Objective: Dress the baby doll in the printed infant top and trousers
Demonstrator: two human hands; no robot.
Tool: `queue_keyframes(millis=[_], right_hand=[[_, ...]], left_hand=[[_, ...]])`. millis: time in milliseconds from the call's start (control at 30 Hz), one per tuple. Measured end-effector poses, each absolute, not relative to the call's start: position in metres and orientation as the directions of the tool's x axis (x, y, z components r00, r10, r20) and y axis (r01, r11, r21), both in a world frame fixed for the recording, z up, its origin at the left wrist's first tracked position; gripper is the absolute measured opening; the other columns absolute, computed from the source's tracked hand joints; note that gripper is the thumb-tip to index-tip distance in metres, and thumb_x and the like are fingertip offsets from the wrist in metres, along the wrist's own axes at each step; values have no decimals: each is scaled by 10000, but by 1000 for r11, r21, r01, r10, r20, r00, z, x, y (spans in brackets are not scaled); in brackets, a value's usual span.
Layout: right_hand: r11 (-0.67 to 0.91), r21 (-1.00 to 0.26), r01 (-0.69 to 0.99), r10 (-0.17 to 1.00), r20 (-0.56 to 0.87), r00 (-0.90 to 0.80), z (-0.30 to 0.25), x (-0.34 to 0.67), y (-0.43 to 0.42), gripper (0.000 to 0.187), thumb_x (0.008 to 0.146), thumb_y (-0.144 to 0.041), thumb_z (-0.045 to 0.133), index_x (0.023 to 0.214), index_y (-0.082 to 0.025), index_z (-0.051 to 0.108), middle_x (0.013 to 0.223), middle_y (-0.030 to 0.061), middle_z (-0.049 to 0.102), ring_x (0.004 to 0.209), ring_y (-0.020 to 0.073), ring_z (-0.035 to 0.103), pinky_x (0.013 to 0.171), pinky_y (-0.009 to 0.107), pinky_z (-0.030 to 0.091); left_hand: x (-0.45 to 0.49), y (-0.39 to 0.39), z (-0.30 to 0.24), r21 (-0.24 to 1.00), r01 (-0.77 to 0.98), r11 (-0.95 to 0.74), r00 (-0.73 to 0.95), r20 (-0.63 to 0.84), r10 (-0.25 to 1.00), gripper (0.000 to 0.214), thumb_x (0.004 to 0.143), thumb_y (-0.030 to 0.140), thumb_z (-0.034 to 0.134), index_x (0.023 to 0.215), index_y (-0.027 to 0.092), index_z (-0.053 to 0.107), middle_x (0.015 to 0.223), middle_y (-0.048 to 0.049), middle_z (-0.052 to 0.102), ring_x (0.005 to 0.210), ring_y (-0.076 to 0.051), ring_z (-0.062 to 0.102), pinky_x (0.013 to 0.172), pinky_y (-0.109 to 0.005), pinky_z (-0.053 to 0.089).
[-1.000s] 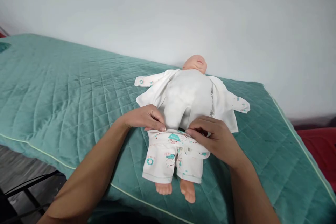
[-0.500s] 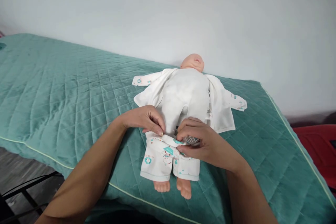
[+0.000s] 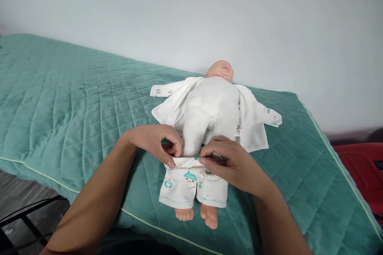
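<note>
A doll (image 3: 214, 97) with a white cloth body lies on its back a little right of the frame's centre, its head toward the wall and its feet toward the viewer. White printed trousers (image 3: 179, 191) are around its lower legs, low in the middle of the frame, the waistband bunched and folded over.

The person's left hand (image 3: 158, 139), left of the doll's legs, is curled, with a gap between thumb and bent forefinger; its thumb presses the outside of the waistband's left end, and the hand appears clamped on that cloth. The right hand (image 3: 230, 161), lower centre-right, has thumb and fingertips nearly together, pinching the waistband near its middle. This hand covers the waistband's right part and much of the leg behind it.

Two bare plastic feet (image 3: 184, 214) poke out below the trouser cuffs. Above the hands, a white shirt (image 3: 254, 133) hangs open, its front flaps spread to both sides and its patterned sleeves reaching outward.

Everything rests on a green quilted cover (image 3: 89, 119) with pale piping. A plain pale wall (image 3: 179, 12) fills the top of the frame. A red object (image 3: 356, 163), cut off, is at the right edge; a dark metal frame (image 3: 31, 223) stands at lower left, above a greyish floor (image 3: 12, 183).
</note>
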State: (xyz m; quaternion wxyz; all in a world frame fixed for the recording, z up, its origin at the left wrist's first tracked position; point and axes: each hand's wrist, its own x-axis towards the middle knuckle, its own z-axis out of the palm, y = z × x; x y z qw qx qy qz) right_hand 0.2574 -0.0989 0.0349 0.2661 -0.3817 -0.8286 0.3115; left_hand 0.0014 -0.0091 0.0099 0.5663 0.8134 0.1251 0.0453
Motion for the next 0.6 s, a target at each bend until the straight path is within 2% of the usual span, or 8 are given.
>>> queue_keyframes(millis=[167,267,433,600], right_hand=[[467,-767,440,809,170,-562,36,259,-99,178,971,-239,595,807,-196,648,684,-34,592,650,101,529,676,256,412],[407,-812,417,826,133,-547,35,260,-99,231,1008,-295,537,819,-200,631,698,-26,569,653,105,505,632,253,398],[228,-918,323,887,59,-458,31,264,-99,235,1014,-377,521,879,-212,622,712,-32,511,614,102,416,556,247,350],[64,-979,193,954,4,-299,23,272,-95,249,964,-464,594,958,-227,672,727,-29,481,627,108,395,530,242,306]], left_hand=[[1,-11,12,941,121,-317,953,-21,302,191,791,308,786,741,157,678,633,29,501,575,-78,409,548,-217,364],[3,-13,13,949,93,-300,897,51,440,196,778,291,785,721,148,663,639,35,484,581,-74,401,549,-213,355],[12,-19,13,940,47,-339,701,210,681,214,762,292,794,685,147,656,632,37,453,588,-77,403,549,-222,343],[22,-23,8,882,74,-465,531,359,767,197,806,309,765,716,155,681,648,31,482,603,-83,432,562,-225,354]])
